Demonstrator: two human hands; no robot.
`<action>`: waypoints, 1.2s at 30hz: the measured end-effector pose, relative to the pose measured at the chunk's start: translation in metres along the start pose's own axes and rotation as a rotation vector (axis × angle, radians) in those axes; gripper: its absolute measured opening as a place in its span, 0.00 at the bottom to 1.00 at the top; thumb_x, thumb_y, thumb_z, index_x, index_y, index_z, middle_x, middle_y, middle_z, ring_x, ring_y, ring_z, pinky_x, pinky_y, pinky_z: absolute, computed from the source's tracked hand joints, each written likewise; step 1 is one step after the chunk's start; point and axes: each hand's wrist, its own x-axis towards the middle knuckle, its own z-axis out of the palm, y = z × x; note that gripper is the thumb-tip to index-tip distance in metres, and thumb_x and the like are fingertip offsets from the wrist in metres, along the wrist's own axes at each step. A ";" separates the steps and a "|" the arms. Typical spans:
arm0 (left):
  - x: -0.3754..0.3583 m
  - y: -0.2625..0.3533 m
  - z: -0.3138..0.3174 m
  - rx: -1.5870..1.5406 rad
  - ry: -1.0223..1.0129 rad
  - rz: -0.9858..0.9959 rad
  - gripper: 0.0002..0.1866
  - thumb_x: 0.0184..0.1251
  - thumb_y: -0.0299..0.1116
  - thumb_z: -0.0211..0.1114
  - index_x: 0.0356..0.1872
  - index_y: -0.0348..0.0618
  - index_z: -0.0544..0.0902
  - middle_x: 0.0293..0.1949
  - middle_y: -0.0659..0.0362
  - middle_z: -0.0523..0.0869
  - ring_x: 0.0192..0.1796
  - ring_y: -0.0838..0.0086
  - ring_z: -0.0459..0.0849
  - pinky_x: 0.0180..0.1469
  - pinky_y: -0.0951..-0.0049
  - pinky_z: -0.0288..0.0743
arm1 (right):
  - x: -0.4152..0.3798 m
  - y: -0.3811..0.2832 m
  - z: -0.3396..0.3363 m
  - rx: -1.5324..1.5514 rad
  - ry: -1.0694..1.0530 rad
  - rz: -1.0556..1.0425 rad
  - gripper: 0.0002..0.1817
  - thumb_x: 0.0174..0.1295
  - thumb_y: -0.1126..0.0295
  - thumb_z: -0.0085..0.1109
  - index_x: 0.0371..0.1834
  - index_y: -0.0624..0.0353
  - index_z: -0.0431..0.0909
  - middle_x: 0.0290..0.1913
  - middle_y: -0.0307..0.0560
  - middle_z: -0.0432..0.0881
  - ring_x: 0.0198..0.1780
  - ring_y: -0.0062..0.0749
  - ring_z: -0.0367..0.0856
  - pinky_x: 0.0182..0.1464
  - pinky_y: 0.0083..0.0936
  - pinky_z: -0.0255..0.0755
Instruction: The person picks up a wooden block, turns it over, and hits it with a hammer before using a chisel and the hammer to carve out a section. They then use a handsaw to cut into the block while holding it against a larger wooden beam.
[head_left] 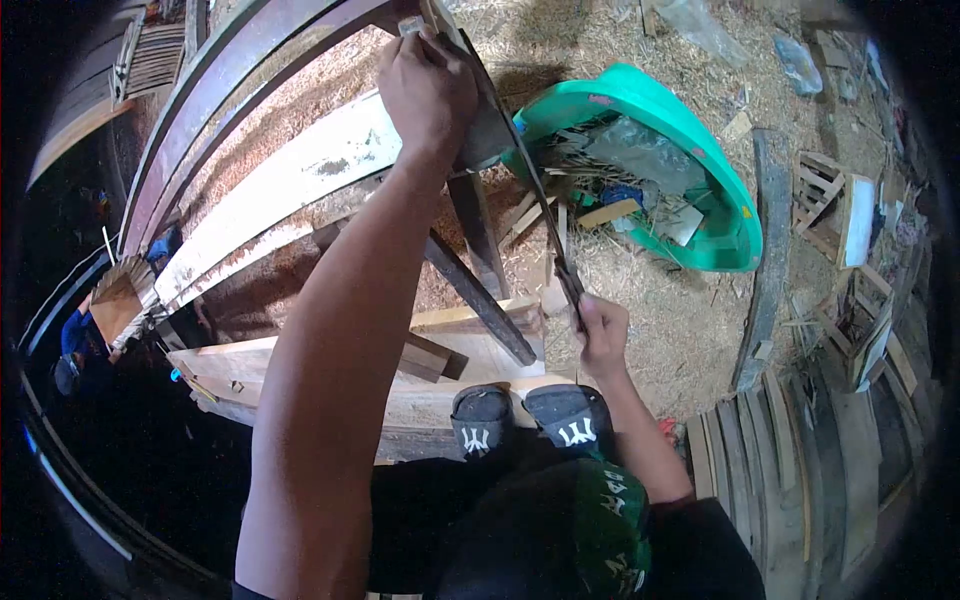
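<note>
My right hand is closed round the handle of a handsaw, whose long dark blade is seen nearly edge-on. The blade slants up and left, its far end beside my left hand. My left hand's fingers are bent over the end of a wooden piece at the top of the frame; the fingertips are partly hidden. Beneath this hand a greyish board lies along the blade. Whether the teeth are in the wood cannot be made out.
A green plastic tub with wood scraps and plastic stands to the right on shavings. My sandalled feet stand by a pale timber. Long curved timbers arch at left, where another person is low down. Stacked planks lie lower right.
</note>
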 end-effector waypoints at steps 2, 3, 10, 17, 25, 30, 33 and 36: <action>-0.015 -0.003 -0.002 -0.042 -0.028 -0.040 0.17 0.75 0.34 0.50 0.30 0.33 0.81 0.33 0.40 0.82 0.42 0.42 0.80 0.49 0.46 0.72 | -0.004 0.006 0.008 -0.065 0.037 0.015 0.27 0.76 0.58 0.52 0.20 0.65 0.73 0.17 0.37 0.70 0.22 0.20 0.67 0.27 0.25 0.59; -0.012 -0.002 -0.002 -0.016 -0.016 -0.053 0.17 0.75 0.34 0.51 0.30 0.33 0.82 0.33 0.40 0.82 0.42 0.42 0.80 0.49 0.47 0.72 | 0.000 0.009 0.012 -0.053 0.044 0.004 0.27 0.76 0.58 0.51 0.20 0.65 0.73 0.17 0.37 0.70 0.22 0.20 0.67 0.27 0.25 0.60; 0.003 0.022 -0.004 0.009 -0.020 -0.214 0.18 0.79 0.38 0.53 0.37 0.33 0.82 0.36 0.36 0.84 0.42 0.40 0.84 0.45 0.50 0.75 | -0.006 -0.012 -0.008 -0.051 0.031 -0.003 0.25 0.75 0.61 0.53 0.19 0.64 0.73 0.18 0.39 0.72 0.23 0.21 0.69 0.27 0.26 0.61; -0.004 0.003 -0.003 0.096 -0.034 -0.143 0.25 0.79 0.45 0.51 0.35 0.31 0.85 0.31 0.38 0.87 0.37 0.45 0.88 0.44 0.52 0.79 | -0.003 -0.060 -0.013 0.033 0.126 -0.059 0.24 0.75 0.59 0.51 0.21 0.63 0.72 0.19 0.35 0.69 0.22 0.18 0.63 0.26 0.24 0.55; -0.004 0.026 -0.007 0.041 -0.022 -0.195 0.22 0.80 0.38 0.49 0.34 0.29 0.82 0.35 0.35 0.84 0.41 0.38 0.83 0.45 0.48 0.74 | 0.044 -0.044 0.015 0.091 0.001 -0.086 0.26 0.76 0.58 0.50 0.20 0.62 0.71 0.18 0.35 0.69 0.22 0.17 0.63 0.26 0.22 0.54; -0.001 0.013 0.000 0.090 -0.003 -0.155 0.22 0.79 0.38 0.49 0.33 0.29 0.82 0.35 0.35 0.84 0.41 0.38 0.83 0.46 0.47 0.75 | 0.064 -0.051 0.021 0.067 0.026 -0.100 0.27 0.75 0.54 0.49 0.19 0.60 0.72 0.19 0.33 0.69 0.21 0.16 0.61 0.26 0.22 0.51; -0.001 0.010 0.002 0.095 0.006 -0.155 0.22 0.79 0.38 0.49 0.34 0.28 0.82 0.35 0.35 0.84 0.42 0.38 0.83 0.46 0.47 0.75 | 0.068 -0.052 0.020 0.043 -0.028 -0.084 0.27 0.75 0.54 0.49 0.19 0.60 0.72 0.19 0.33 0.70 0.21 0.15 0.61 0.26 0.22 0.51; 0.000 0.007 0.003 0.108 0.012 -0.136 0.21 0.79 0.38 0.49 0.36 0.29 0.83 0.36 0.34 0.84 0.42 0.38 0.83 0.46 0.47 0.75 | 0.073 -0.054 0.023 0.043 -0.021 -0.133 0.27 0.76 0.56 0.50 0.19 0.61 0.70 0.17 0.34 0.67 0.22 0.17 0.62 0.25 0.23 0.54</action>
